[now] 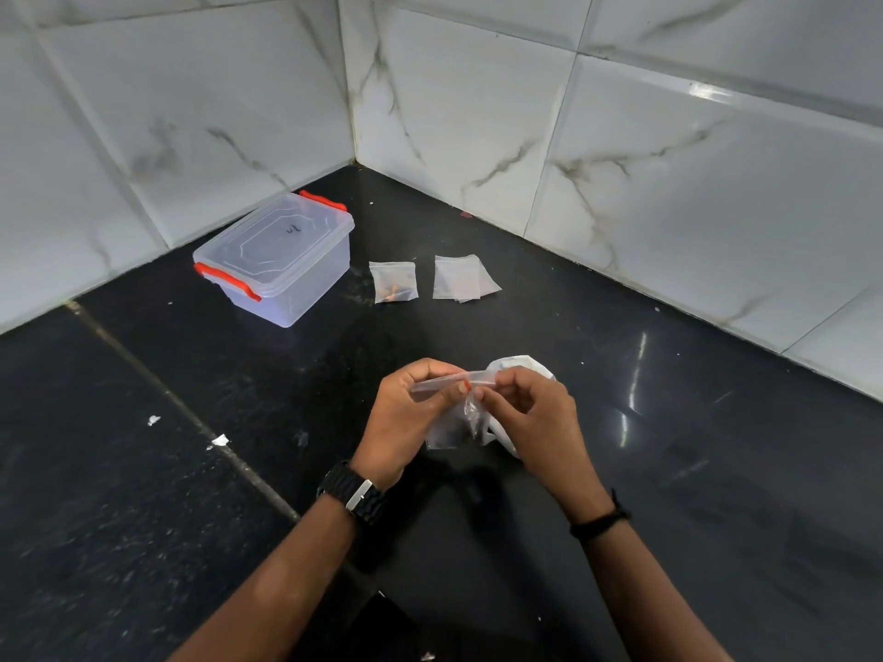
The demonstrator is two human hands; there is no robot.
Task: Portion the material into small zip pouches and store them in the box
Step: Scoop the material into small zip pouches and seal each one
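Even bright light, glare streaks on countertop (pixel 635 375), wide-angle edge bending

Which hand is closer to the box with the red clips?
Left. The left hand is below and right of the clear box; the right hand is farther right.

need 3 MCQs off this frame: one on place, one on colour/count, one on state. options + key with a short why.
1. Where is the pouch with orange-brown bits?
A. Inside the box
B. On the counter, between the box and the empty pouches
C. In the left hand

2. What colour are the box's latches?
A. Blue
B. Green
C. Red-orange

3. What state is the box in?
A. Lid on
B. Lid off, lying beside it
C. Tipped on its side

Key:
1 B: it lies flat on the black counter, right of the box and left of the empty pouches.
2 C: both end clips are red-orange.
3 A: the clear lid sits on top while the left hand and right hand pinch the pouch in hand.
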